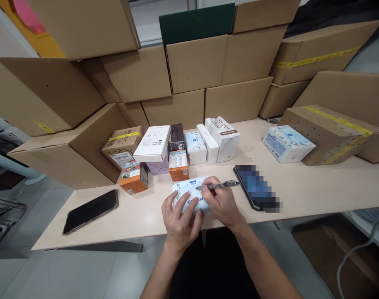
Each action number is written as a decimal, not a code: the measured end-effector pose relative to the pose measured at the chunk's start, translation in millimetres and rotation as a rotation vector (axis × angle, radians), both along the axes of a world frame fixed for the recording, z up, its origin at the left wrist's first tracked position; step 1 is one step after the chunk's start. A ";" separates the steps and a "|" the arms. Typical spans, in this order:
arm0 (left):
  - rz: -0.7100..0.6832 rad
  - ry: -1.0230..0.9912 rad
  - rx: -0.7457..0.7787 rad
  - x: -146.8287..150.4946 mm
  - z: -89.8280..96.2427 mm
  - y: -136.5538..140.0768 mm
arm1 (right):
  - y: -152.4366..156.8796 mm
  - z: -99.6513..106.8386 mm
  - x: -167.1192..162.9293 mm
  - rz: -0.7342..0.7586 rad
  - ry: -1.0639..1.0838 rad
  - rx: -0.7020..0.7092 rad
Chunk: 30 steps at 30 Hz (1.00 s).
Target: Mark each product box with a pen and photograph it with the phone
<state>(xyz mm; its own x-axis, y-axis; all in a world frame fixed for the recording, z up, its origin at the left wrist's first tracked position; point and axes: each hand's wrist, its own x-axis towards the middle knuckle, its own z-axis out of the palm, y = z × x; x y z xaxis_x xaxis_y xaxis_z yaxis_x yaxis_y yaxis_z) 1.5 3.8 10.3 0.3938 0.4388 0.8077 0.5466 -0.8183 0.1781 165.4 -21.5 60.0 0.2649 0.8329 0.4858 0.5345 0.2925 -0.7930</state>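
Note:
A pale blue-and-white tissue pack [184,187] lies near the table's front edge, partly covered by my hands. My left hand [181,216] rests on its left and near side, fingers spread over the top. In my right hand [220,203] a pen [222,185] is pinched, its tip at the pack's upper face. Whether the tip touches the surface I cannot tell. Just beyond the pack stands an orange box [178,166]. To the right lies a phone [254,187] with a lit, partly pixelated screen.
A dark-screened phone [91,211] lies at left. Small boxes, including a white box [153,143] and an orange box [133,177], line the table's back. Another tissue pack [287,143] sits at right beside a taped carton [332,133]. Stacked cardboard boxes [197,62] wall the far side.

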 end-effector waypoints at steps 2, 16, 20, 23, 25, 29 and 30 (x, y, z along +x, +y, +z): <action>0.002 0.002 -0.002 -0.1 1.0 -0.7 | -2.1 -2.3 0.7 0.000 0.134 0.013; 0.021 -0.034 0.014 1.3 2.0 -1.9 | -13.4 -22.4 59.7 -0.295 -0.345 -0.632; 0.024 -0.033 0.045 2.6 0.3 0.1 | 1.6 -29.4 50.7 -0.369 -0.429 -0.684; 0.045 -0.033 0.058 3.7 0.4 1.1 | 6.0 -28.9 47.0 -0.427 -0.450 -0.672; 0.059 -0.034 0.063 4.3 0.7 1.2 | 0.0 -29.3 48.0 -0.476 -0.457 -0.611; 0.054 -0.032 0.040 3.8 1.4 -0.6 | -33.1 -39.1 58.2 -0.711 -0.546 -0.307; 0.047 -0.038 0.028 3.4 1.6 -1.4 | -43.0 -43.1 62.1 -0.775 -0.578 -0.272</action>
